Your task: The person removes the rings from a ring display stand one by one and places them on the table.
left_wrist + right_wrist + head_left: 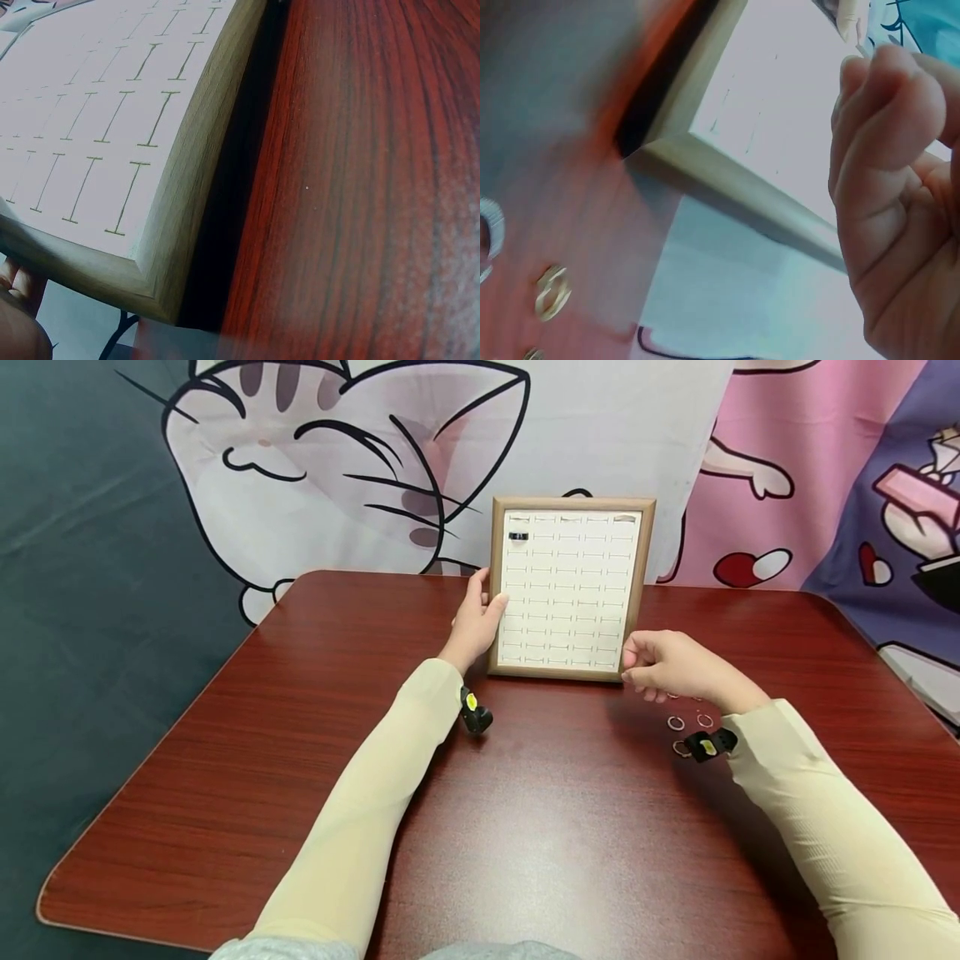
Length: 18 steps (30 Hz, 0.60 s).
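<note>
A ring display board (pixel 566 589) with a wooden frame and rows of slits in its pale panel leans upright near the table's back edge. My left hand (pixel 477 625) grips its left side, thumb at the front edge; in the left wrist view only a bit of that hand (pixel 22 307) shows. A dark ring (pixel 518 536) sits in the second row at the left. Beside the frame's lower right corner is my right hand (pixel 675 668), fingers bent and thumb near the index finger. In the right wrist view its curled fingers (pixel 889 142) hide whatever may be between the fingertips.
Several loose rings lie on the dark red table (pixel 300 777) below my right hand, among them a silver ring (pixel 676 723) and a gold ring (pixel 553 292). A cartoon-print cloth (pixel 600 427) hangs behind the table.
</note>
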### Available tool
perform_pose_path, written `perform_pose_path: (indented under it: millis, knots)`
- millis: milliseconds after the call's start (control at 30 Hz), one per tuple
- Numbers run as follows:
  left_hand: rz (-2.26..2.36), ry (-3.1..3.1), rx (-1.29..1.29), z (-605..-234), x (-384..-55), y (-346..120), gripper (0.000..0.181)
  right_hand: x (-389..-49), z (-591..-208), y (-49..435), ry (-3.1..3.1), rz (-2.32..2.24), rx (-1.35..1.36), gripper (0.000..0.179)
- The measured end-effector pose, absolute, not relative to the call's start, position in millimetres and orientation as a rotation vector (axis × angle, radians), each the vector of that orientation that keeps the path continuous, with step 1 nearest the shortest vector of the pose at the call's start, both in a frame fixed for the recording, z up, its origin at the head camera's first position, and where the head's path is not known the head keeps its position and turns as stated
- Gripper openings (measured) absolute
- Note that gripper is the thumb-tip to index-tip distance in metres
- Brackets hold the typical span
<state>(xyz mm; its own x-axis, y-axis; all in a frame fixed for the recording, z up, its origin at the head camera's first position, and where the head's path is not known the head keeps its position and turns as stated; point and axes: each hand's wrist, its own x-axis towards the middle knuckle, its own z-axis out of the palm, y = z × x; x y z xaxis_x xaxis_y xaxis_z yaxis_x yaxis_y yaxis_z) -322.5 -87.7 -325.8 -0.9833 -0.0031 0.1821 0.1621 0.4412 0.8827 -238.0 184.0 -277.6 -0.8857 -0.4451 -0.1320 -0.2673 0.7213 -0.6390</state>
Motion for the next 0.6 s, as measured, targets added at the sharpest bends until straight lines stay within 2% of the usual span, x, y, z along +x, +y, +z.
perform_pose_path:
  millis: [600]
  knots:
    - [-1.598, -2.501, -0.16, -325, -320, -88, 0.054, -266, -265, 150, 2.693, -0.951, -0.621, 0.01]
